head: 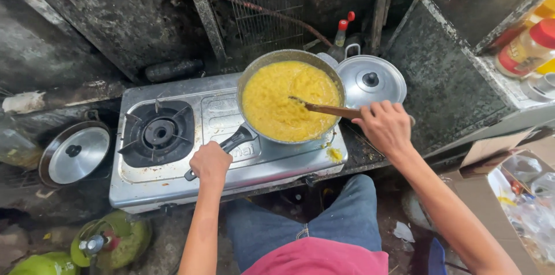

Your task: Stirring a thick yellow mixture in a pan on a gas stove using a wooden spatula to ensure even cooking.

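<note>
Both hands grip: left hand (210, 161) fingers around pan handle (231, 142), right hand (386, 127) holding wooden spatula (326, 109).

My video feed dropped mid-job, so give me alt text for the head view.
Seen from above, the left hand grips the black handle of a pan of yellow mash on a two-burner stove, while the right hand holds a wooden spatula in the mash. A lidded pot sits to the right; a loose lid lies left.

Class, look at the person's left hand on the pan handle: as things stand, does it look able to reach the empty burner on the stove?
Probably yes. The left hand grips the black pan handle beside the empty burner, and nothing lies between them. It would have to let go of the handle first.
</note>
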